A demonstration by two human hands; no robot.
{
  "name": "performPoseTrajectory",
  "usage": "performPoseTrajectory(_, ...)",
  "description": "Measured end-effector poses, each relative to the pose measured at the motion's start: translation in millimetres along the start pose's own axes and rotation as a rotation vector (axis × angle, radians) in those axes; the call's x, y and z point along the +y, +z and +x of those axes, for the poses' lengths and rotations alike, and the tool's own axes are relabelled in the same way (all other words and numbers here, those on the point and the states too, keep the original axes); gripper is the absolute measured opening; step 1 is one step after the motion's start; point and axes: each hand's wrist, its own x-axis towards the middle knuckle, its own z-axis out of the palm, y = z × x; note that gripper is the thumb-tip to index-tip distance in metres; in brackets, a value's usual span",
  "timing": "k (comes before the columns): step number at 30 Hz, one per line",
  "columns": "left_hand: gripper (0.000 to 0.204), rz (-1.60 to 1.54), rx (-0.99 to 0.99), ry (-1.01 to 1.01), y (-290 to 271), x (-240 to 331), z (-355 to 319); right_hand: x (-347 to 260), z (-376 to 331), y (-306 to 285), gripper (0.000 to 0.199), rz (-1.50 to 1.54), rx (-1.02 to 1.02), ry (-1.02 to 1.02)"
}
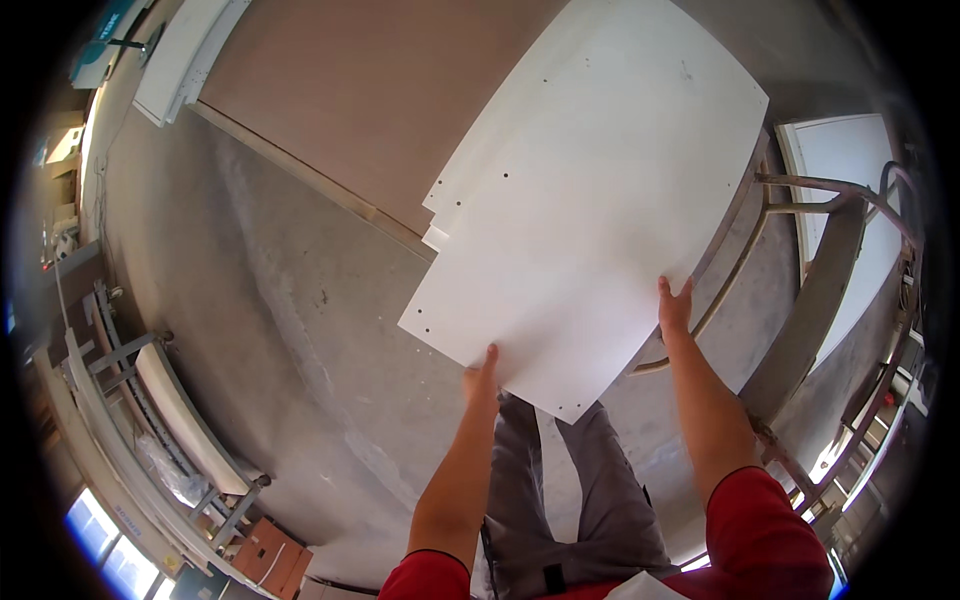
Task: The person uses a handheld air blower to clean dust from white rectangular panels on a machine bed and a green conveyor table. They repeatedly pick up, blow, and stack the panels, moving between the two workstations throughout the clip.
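A large white panel (pixel 590 190) with small dark holes along its edges fills the upper middle of the head view. My left hand (pixel 482 378) grips its near edge, thumb on top and the fingers hidden underneath. On the right edge, my right hand (pixel 675 305) holds the panel the same way, its thumb on the white face. At the panel's left side, a stepped notch shows a second white edge beneath. The far part of the panel overlaps a brown board.
The brown board (pixel 370 90) lies beyond on the far left. A bent metal frame (pixel 830 190) stands right, beside another white panel (pixel 850 260). At left is a metal rack (pixel 120 350) holding a long pale piece (pixel 185 415). A brown cardboard box (pixel 270 555) sits at lower left.
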Motion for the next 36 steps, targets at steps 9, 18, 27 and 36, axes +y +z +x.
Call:
performPoseTrajectory(9,0.077,0.919,0.021,0.212,-68.8,-20.8,-75.2,-36.9,-66.6,-61.5,0.094,-0.105,-0.298,0.021)
performPoseTrajectory(18,0.054,1.373,-0.365,0.471,-59.1,31.1,-260.3,43.3,-329.6,-199.1,0.049,-0.065,-0.775,-0.054)
performPoseTrajectory(27,0.075,1.142,-1.025,1.440,143.2,-94.7,-547.3,244.6,-490.8,-374.5,0.041,0.286,-0.328,0.471)
performPoseTrajectory(36,0.045,1.145,-0.290,1.235,217.1,-165.3,-584.4,467.7,-530.5,-410.6,0.035,0.715,-0.345,0.563)
